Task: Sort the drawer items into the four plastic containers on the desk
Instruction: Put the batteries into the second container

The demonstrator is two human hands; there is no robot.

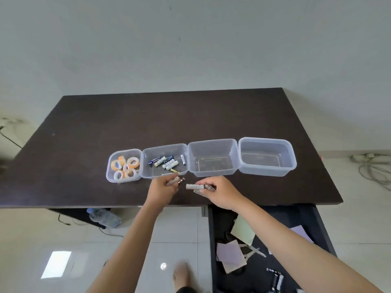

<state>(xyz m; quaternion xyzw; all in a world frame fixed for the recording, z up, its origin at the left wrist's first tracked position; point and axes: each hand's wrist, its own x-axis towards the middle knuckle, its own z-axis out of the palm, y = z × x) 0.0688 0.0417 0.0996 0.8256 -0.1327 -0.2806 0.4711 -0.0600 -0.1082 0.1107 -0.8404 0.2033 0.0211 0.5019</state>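
Note:
Four clear plastic containers stand in a row on the dark desk (pixel 84 144). The leftmost container (pixel 110 176) holds several tape rolls (pixel 125 167). The second container (pixel 146 176) holds several batteries (pixel 167 162). The third container (pixel 211 173) and the fourth container (pixel 266 173) hold nothing. My left hand (pixel 163 191) hovers just in front of the second container, shut on batteries (pixel 178 180). To its right, my right hand (pixel 220 192) is shut on more batteries (pixel 194 186).
An open dark drawer (pixel 211 240) at the lower right holds paper pads (pixel 229 255), scissors (pixel 252 250) and loose batteries (pixel 276 280). A water bottle (pixel 103 217) lies under the desk. Cables (pixel 372 170) run on the floor at right. A bare foot (pixel 182 275) is below.

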